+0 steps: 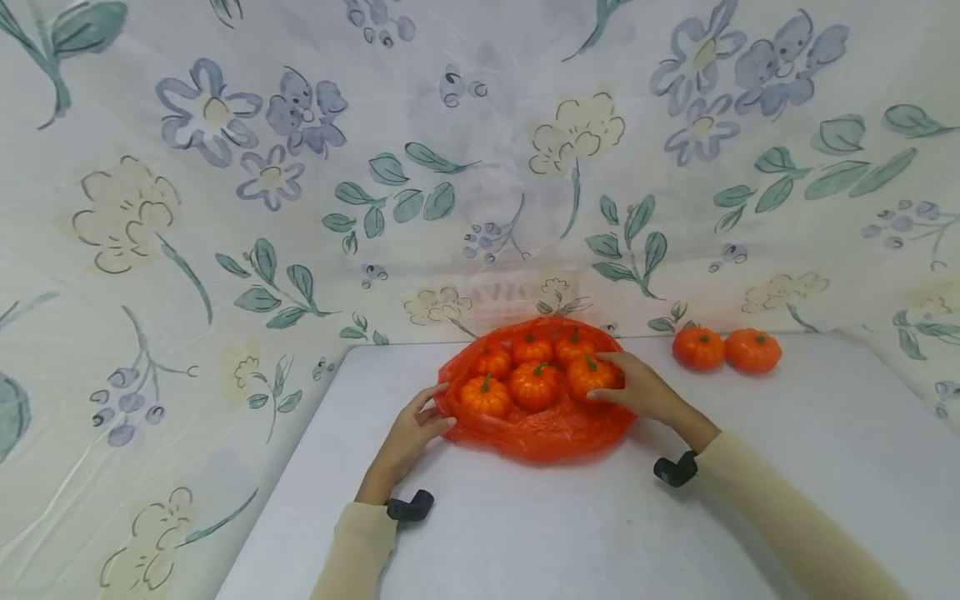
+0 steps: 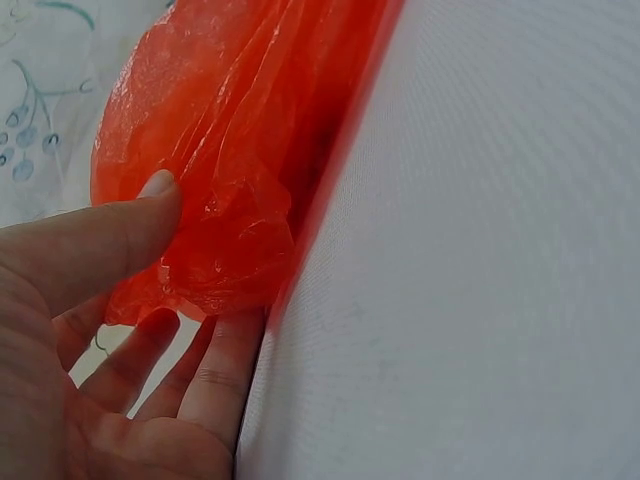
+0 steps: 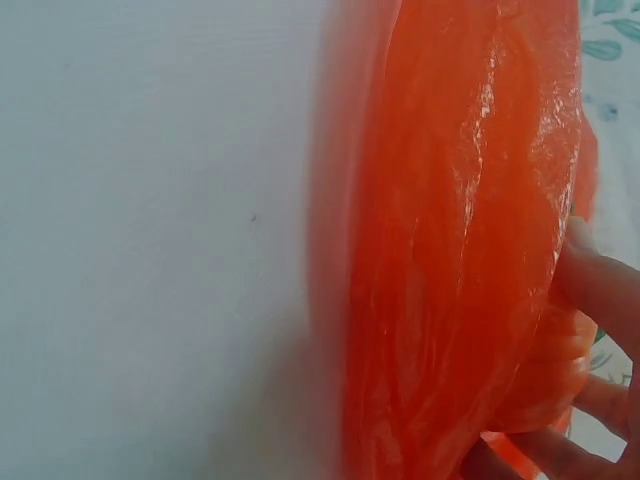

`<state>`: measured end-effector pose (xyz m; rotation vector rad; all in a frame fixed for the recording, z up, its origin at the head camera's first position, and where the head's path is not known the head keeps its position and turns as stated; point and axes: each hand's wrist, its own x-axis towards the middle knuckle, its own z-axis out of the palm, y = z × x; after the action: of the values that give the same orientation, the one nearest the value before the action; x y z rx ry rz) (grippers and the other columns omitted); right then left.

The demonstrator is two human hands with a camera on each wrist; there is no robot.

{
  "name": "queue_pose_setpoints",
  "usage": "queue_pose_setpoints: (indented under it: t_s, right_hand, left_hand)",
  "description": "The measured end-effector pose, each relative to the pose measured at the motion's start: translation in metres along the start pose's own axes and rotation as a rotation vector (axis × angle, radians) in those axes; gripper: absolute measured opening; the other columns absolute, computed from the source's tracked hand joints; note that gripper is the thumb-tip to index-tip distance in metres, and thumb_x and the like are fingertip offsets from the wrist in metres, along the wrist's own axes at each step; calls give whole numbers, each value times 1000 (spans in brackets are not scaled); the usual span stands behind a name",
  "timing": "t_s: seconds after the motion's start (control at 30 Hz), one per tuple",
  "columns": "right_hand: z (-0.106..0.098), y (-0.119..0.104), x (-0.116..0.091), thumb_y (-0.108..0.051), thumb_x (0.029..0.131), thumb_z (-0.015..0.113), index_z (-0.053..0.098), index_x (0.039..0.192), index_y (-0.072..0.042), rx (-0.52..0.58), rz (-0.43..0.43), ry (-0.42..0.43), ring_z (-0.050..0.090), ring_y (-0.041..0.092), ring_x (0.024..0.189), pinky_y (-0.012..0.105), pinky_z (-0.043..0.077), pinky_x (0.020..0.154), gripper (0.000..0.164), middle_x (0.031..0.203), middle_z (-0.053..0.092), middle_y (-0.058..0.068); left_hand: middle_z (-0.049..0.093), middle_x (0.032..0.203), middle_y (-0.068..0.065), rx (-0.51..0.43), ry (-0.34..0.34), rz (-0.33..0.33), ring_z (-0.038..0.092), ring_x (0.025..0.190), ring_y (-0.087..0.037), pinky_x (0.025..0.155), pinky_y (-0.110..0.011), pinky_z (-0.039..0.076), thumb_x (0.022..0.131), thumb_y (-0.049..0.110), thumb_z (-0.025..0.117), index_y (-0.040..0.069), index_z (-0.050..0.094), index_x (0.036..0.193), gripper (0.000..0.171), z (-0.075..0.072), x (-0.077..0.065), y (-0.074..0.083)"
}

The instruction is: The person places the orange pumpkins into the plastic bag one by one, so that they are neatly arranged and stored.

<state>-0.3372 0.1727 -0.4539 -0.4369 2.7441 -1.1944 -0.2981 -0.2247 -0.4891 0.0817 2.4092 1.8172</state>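
A red plastic bag (image 1: 540, 433) lies wide open on the table, with several small orange pumpkins (image 1: 535, 385) with green stems sitting inside. My right hand (image 1: 637, 387) grips the pumpkin (image 1: 592, 377) at the bag's right end, thumb and fingers on either side of it. In the right wrist view the bag's side (image 3: 450, 240) hides much of that pumpkin (image 3: 555, 370). At the left end my left hand (image 1: 412, 429) holds the bag's edge; in the left wrist view its thumb lies on the crumpled plastic (image 2: 220, 230), with the fingers behind and under it.
Two more orange pumpkins (image 1: 699, 347) stand side by side at the back right of the white table (image 1: 555, 533). Behind the table's far edge hangs a floral sheet (image 1: 480, 208). A small black camera is strapped on each wrist.
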Motion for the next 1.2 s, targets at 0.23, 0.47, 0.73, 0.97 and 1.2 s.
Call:
queue_pose_setpoints:
  t_s: [0.23, 0.47, 0.73, 0.97, 1.2]
  right_hand:
    - [8, 4, 2, -41, 85, 77, 40, 149, -2, -32, -13, -1, 36, 44, 142, 63, 35, 114, 84, 154, 40, 22]
    - [13, 7, 0, -41, 85, 77, 40, 148, -2, -72, -32, -3, 39, 43, 140, 62, 37, 113, 83, 151, 43, 22]
    - [14, 6, -1, -40, 85, 77, 40, 148, -2, -73, -19, 4, 38, 44, 141, 63, 36, 113, 83, 152, 41, 23]
    - [18, 4, -5, -39, 85, 78, 40, 148, -2, -90, -5, 2, 40, 43, 140, 61, 38, 112, 82, 151, 42, 23]
    - [19, 3, -6, -41, 87, 76, 40, 149, -2, -108, -17, 5, 42, 44, 138, 62, 41, 110, 82, 151, 40, 24]
  left_hand:
    - [31, 161, -8, 6, -1, -8, 42, 142, -37, 108, -48, 47, 88, 27, 75, 24, 46, 147, 66, 3, -2, 0]
    - [34, 160, -6, 5, -6, 3, 41, 143, -36, 109, -50, 47, 88, 26, 75, 27, 47, 146, 64, 2, -1, 3]
    - [33, 161, -8, 19, -12, 3, 37, 145, -38, 109, -50, 46, 90, 25, 74, 25, 45, 148, 65, 1, 0, 5]
    - [32, 161, -8, 3, -17, 3, 37, 145, -38, 109, -50, 45, 90, 24, 74, 24, 45, 148, 66, 1, -1, 3]
    - [33, 161, -6, -3, -7, 8, 38, 145, -36, 109, -49, 46, 89, 27, 75, 26, 46, 147, 65, 0, 0, 1]
